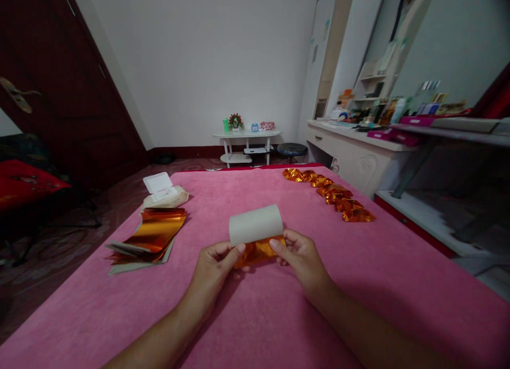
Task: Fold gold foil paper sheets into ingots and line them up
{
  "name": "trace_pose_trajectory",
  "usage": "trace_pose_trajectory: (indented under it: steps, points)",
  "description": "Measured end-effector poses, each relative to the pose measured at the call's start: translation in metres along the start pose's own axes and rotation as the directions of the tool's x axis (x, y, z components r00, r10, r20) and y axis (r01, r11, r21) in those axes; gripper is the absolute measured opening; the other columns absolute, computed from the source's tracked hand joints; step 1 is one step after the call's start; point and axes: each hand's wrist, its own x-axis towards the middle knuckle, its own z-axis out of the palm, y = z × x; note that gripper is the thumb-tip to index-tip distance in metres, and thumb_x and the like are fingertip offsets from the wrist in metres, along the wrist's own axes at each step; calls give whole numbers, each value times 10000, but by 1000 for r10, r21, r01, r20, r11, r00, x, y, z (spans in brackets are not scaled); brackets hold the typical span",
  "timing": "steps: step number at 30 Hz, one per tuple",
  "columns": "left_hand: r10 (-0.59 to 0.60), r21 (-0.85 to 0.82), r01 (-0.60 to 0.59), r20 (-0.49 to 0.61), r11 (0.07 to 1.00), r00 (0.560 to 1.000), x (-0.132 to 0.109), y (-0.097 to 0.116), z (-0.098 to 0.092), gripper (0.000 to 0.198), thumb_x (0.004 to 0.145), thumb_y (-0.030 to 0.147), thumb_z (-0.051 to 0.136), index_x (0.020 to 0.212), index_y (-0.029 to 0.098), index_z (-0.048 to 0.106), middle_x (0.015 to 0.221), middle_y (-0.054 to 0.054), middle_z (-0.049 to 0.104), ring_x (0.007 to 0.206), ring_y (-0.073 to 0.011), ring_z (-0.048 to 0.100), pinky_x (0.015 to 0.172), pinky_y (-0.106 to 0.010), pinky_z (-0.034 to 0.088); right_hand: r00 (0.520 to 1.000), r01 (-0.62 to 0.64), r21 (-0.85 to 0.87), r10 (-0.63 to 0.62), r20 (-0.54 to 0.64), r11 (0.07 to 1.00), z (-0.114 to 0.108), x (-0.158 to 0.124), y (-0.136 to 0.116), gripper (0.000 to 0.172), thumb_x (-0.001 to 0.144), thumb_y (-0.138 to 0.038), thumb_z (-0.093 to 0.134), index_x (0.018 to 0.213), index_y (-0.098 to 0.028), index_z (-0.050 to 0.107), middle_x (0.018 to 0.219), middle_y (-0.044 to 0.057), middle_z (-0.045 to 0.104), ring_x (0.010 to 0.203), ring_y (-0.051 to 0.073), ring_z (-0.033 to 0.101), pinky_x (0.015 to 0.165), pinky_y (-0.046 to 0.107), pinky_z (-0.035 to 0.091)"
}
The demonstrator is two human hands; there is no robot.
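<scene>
Between my hands is a sheet of foil paper (258, 250), shiny orange-gold on the part nearest me, with its pale grey-white back curling up and away. My left hand (218, 260) pinches its left edge, thumb on top and fingers underneath. At the right edge my right hand (298, 252) grips the same sheet, thumb pressed on the gold side. To the left lies a loose stack of gold foil sheets (161, 228), some curled. Folded gold foil pieces (334, 192) lie in a slanting row at the right.
A pink cloth (255, 310) covers the surface under my hands. An opened wet-wipe pack (167, 198) sits behind the stack. Farther off stand a small white table (247, 135), a round stool (292, 150) and a cluttered dresser (354, 151) on the right.
</scene>
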Motion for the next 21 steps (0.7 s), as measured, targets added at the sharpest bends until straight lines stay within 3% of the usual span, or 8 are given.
trace_pose_trajectory:
  steps: [6, 12, 18, 21]
  points:
    - [-4, -32, 5, 43, 999, 999, -3, 1, 1, 272, 717, 377, 722, 789, 115, 708, 677, -35, 659, 539, -96, 565, 481, -160, 413, 1000, -13, -10, 13, -15, 1000, 0, -2, -1, 272, 707, -396, 700, 767, -138, 640, 554, -39, 526, 452, 68, 429, 426, 191, 318]
    - [12, -42, -12, -4, 999, 1000, -3, -1, 1, 312, 770, 424, 656, 764, 115, 693, 621, -29, 630, 502, -85, 512, 462, -160, 357, 1000, -8, 18, 8, -22, 1000, 2, -4, -3, 258, 721, -383, 696, 765, -136, 637, 583, -30, 535, 475, 64, 425, 433, 183, 330]
    - [96, 43, -96, -4, 994, 995, -2, -2, -2, 340, 796, 420, 624, 701, 97, 672, 598, -24, 588, 517, -80, 453, 470, -170, 322, 994, -69, 46, 65, 88, 997, 8, -13, 3, 284, 769, -421, 655, 783, -141, 611, 527, -46, 500, 417, 55, 393, 401, 183, 296]
    - [117, 64, -116, -12, 991, 993, -3, -2, -2, 339, 801, 417, 619, 709, 97, 679, 597, -22, 585, 524, -82, 447, 475, -174, 323, 995, -60, 53, 55, 89, 997, 10, -16, 6, 271, 799, -407, 633, 762, -139, 618, 515, -44, 495, 409, 48, 377, 393, 178, 267]
